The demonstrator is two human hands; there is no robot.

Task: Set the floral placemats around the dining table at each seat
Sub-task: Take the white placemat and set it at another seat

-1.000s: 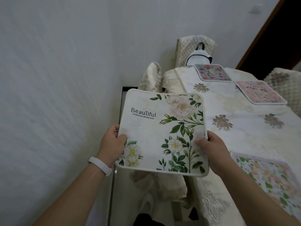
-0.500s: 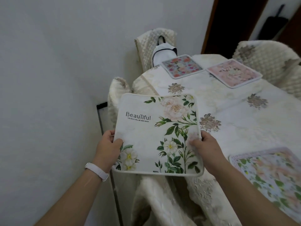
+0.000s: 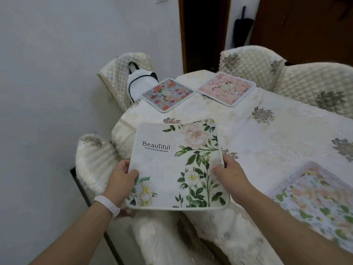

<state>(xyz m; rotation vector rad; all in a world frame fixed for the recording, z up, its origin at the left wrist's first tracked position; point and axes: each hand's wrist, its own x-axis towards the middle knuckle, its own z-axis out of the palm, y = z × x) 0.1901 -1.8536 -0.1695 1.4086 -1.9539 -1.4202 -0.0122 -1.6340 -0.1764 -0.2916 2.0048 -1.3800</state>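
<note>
filling the left side is a white wall (image 3: 57, 73). beside it stands the table (image 3: 277, 142), draped in a cream cloth with embroidered flowers that hangs over its edges. quilted cream chairs surround it: two (image 3: 252, 64) along the far right side, one (image 3: 118, 73) at the far end with a white bag (image 3: 142, 83) on it, and one (image 3: 95, 163) at the near left, close against the cloth. the mat (image 3: 177, 169), white with green leaves, pale blooms and the word "beautiful", is held level at the table's near left edge, its far part over the cloth and its near part out past the edge; whether it touches the cloth cannot be told. a blurred leafy mat (image 3: 315, 197) lies flat at the right. at the far end lie a pink mat (image 3: 226, 87) and a blue mat (image 3: 168, 93), their corners just beside each other. the left hand (image 3: 120, 180) grasps the held mat's left edge, thumb on top and fingers underneath. the right hand (image 3: 231, 175) grasps its right edge the same way. a white band (image 3: 107, 204) circles the left wrist.
</note>
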